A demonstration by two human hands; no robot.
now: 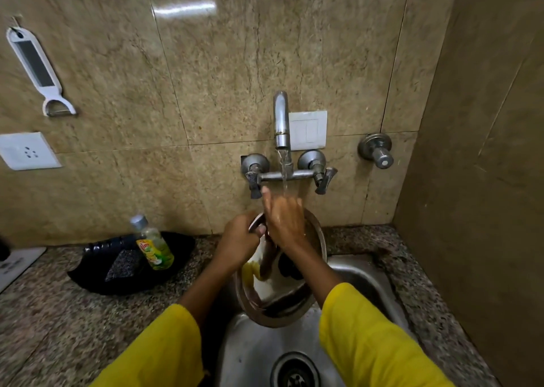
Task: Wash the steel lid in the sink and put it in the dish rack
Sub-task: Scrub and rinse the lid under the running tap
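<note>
Head view: the steel lid is held tilted over the sink, directly below the tap, its upper rim towards the tap and its lower rim towards the drain. The left hand is clamped on the upper rim, fingers curled round the edge. The right hand is laid flat on the lid's face under the running water, fingers together. A dish-soap bottle and scrubber lie in a black tray on the desk, left of the sink. No dish rack is seen.
</note>
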